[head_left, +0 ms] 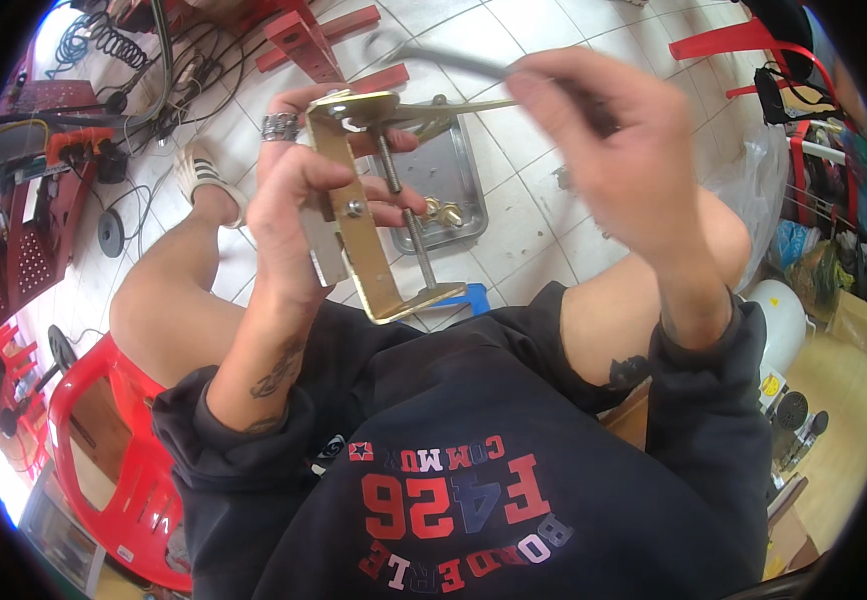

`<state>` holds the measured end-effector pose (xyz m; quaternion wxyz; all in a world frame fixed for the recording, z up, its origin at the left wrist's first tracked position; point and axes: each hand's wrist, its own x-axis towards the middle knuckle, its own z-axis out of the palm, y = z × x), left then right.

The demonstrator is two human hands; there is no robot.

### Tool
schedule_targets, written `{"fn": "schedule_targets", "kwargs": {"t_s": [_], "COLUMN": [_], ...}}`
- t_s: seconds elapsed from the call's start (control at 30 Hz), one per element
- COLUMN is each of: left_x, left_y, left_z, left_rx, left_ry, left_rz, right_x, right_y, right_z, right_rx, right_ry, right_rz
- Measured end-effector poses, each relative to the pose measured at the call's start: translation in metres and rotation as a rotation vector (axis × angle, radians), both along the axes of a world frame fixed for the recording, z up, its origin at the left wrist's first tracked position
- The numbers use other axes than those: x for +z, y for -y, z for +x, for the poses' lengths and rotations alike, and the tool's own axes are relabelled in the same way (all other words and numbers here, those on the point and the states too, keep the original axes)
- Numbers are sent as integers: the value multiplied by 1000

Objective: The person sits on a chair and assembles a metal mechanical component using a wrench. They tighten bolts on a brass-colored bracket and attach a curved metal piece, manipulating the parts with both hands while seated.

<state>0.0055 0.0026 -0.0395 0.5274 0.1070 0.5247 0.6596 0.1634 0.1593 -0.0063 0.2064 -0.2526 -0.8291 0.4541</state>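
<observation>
White tiled floor (544, 225) below, red plastic chair (104, 440) at lower left, metal tray (454, 190) lying flat between the knees. Left hand (289, 215) raised, palm toward the body, grip clamped on a brass-coloured U-shaped bracket (364, 235) held upright above the lap, threaded rod (404, 215) spanning its two arms. Right hand (619, 150) lifted at upper right, grip closed around a thin dark tool (454, 60), blurred. Small brass nuts (441, 211) in the tray.

I see a steel tray (454, 180) on the tiled floor (544, 80), brass bits inside. Red plastic chair (104, 440) lower left. Coiled cables (104, 40) upper left. White canister (784, 320) and plastic bags (814, 240) at right.
</observation>
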Motion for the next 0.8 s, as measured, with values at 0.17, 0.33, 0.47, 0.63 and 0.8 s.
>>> {"fn": "schedule_targets", "kwargs": {"t_s": [0.17,0.33,0.47,0.63,0.8], "left_x": [-1,-8,-9,-10,-9], "left_y": [3,9,13,16,18], "left_z": [-1,-7,-11,-10,-13], "left_rx": [-38,-43,-24,-17,-25], "left_ry": [69,247,396,402,365], "left_rz": [56,130,176,162,204], "right_x": [-30,-30,-37,-39,-38], "right_y": [18,22,22,21,21], "right_z": [-8,-13,-16,-17,-19], "right_rx": [116,144,150,185,105], "right_ry": [43,163,110,87,58], "right_rz": [172,295,309,339,-73]}}
